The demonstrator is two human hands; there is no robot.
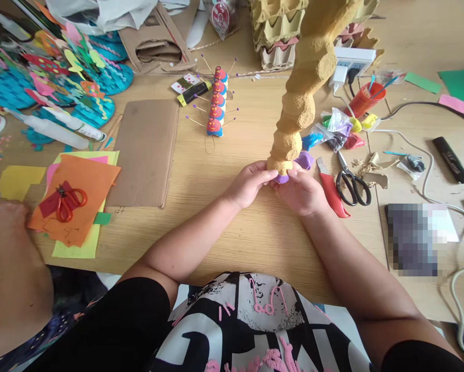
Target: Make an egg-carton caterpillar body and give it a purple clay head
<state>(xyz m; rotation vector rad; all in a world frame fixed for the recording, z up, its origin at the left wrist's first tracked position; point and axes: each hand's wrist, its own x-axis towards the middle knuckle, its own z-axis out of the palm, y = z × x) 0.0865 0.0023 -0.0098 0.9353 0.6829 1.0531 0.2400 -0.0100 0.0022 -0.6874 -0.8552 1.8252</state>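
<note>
A long, bumpy yellow-brown column [299, 106] runs from the top of the head view down to my hands, with purple clay [281, 179] at its near end. My left hand [251, 183] grips that end from the left, its thumb on the purple edge. From the right, my right hand [304, 191] holds the same end, thumb beside the purple clay. The fingers under the column are mostly hidden. Just behind my right hand lies a purple lump [305, 159]. A red and blue caterpillar figure [217, 103] with pins stands further back.
Right of my hands lie a red cutter [333, 196], black scissors [352, 181], bagged clay [336, 129] and a red cup [366, 99]. At left are cardboard [144, 155], orange paper [84, 196], red-handled scissors [67, 201] and another person's arm [11, 279]. Egg cartons [276, 31] stand behind.
</note>
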